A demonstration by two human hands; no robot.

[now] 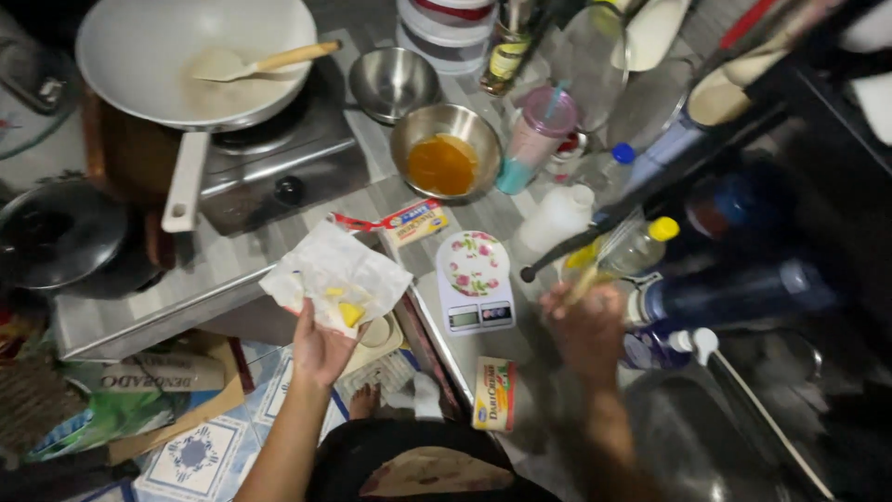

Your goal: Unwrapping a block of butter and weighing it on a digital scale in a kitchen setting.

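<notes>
We are looking down on a crowded surface (232, 265), taking the floral kitchen scale (475, 279) as our landmark. Beyond the scale, two steel bowls are sitting: one (444, 149) holding orange liquid, the other (394, 82) empty. Far left of the scale, a white pan (186, 56) with a spatula (255, 63) in it is resting on the stove (279, 149). Two small printed boxes are lying near the scale, one (413, 221) just beyond it, one (493, 394) nearer to us. Bottles are crowding the scale's right side. Our left hand (321, 346), left of the scale, is gripping crumpled white paper (336, 274) carrying yellow butter pieces (346, 310). Our right hand (587, 327), right of the scale, is blurring while closing around a thin utensil (604, 253); we cannot tell what it is.
</notes>
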